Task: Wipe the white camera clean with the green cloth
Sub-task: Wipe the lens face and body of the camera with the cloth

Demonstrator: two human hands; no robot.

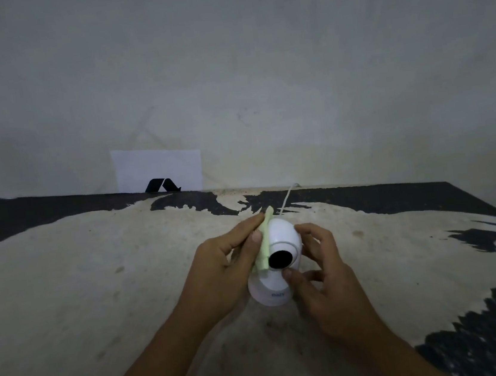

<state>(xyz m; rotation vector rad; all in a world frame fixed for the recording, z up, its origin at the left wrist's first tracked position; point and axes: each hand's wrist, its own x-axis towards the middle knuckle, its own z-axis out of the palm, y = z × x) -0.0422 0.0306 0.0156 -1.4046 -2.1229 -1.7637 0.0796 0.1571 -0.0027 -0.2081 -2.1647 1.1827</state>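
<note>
The white camera [281, 237] is a round head with a black lens on a white base, standing on the worn table [96, 284] in front of me. My left hand [225, 271] presses the pale green cloth [264, 245] against the left side of the camera's head, the cloth folded into a narrow strip. My right hand [322, 269] grips the camera from the right, thumb on the base below the lens and fingers behind the head. A thin white cable [287, 197] runs from the camera's back toward the wall.
The table's surface is cream with black patches at the back edge and right side [493, 339]. A white sheet with a black mark [158, 170] leans against the grey wall behind the table's far edge.
</note>
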